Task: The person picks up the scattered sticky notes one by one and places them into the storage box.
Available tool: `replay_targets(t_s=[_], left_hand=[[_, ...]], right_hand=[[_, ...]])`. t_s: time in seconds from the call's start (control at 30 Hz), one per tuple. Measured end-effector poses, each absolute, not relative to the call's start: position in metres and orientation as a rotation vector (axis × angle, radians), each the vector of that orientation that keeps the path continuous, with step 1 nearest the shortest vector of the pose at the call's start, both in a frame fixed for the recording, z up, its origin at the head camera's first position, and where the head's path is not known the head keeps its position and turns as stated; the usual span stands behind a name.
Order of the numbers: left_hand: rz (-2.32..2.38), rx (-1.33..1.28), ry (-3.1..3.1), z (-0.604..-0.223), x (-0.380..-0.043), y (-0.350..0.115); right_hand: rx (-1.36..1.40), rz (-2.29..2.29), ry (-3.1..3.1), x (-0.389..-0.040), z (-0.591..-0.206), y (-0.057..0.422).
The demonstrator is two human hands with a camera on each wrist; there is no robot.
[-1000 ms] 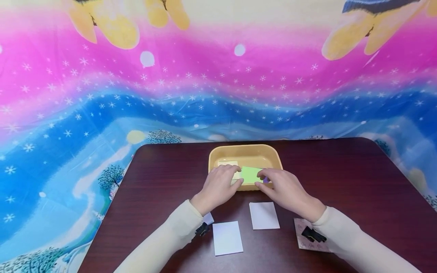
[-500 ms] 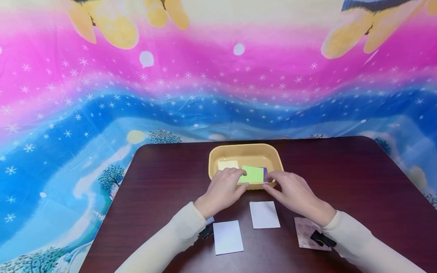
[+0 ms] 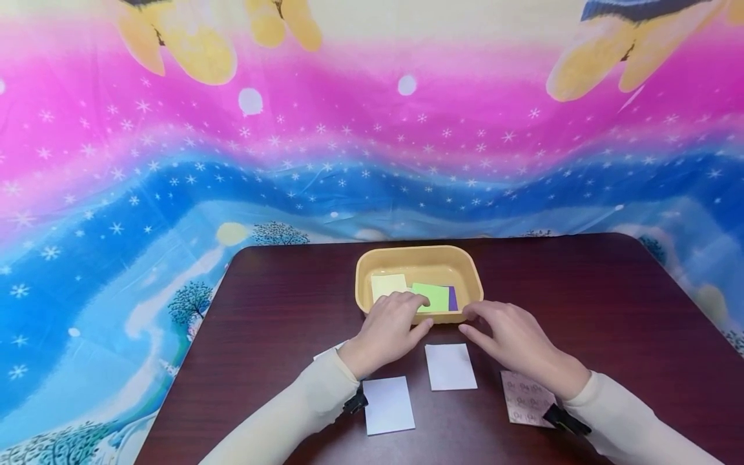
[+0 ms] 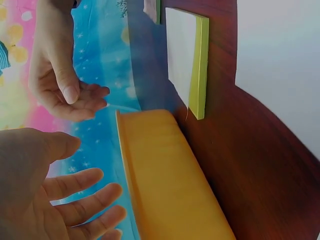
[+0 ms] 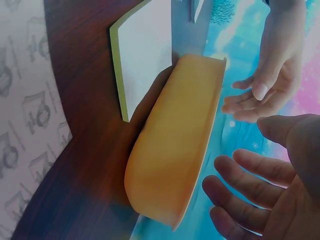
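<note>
Over the front rim of a yellow plastic tub [image 3: 475,279], my left hand [image 3: 388,328] hovers with loosely bent fingers and nothing in its grasp. My right hand [image 3: 517,339] is beside the tub's front right corner, fingers relaxed and holding nothing. Both wrist views show the fingers spread apart from the thumbs. In the tub lie a green paper pad [image 3: 434,297], a purple pad [image 3: 453,299] partly under it, and a pale yellow pad [image 3: 388,283] to the left. My left hand covers part of the green and pale yellow ones.
Just before the tub lies a white-topped pad [image 3: 451,367] with a yellow-green edge [image 4: 201,70]. Another white-topped pad [image 3: 389,407] is nearer me. A patterned pinkish pad [image 3: 523,397] sits under my right wrist, and a pale corner [image 3: 327,352] peeks out behind my left sleeve.
My right hand has drawn away from the green pad, back and to the right, out of the tub. My left hand has shifted slightly right and toward me. The pads stay in the tub.
</note>
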State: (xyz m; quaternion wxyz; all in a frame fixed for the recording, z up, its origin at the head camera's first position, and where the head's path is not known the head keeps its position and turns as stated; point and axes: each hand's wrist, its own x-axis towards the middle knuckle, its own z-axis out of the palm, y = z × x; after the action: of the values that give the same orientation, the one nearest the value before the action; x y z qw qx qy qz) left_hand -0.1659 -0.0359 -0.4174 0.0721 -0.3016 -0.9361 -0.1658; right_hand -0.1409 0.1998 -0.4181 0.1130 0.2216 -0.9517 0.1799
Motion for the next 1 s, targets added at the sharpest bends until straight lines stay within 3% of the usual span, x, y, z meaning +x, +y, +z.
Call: replay_targets(t_s=[1.0], left_hand=[[-0.422, -1.044, -2.805, -0.418, -0.151, -0.022]], right_hand=[[0.574, 0.458, -2.867, -0.128, -0.416, 0.235]])
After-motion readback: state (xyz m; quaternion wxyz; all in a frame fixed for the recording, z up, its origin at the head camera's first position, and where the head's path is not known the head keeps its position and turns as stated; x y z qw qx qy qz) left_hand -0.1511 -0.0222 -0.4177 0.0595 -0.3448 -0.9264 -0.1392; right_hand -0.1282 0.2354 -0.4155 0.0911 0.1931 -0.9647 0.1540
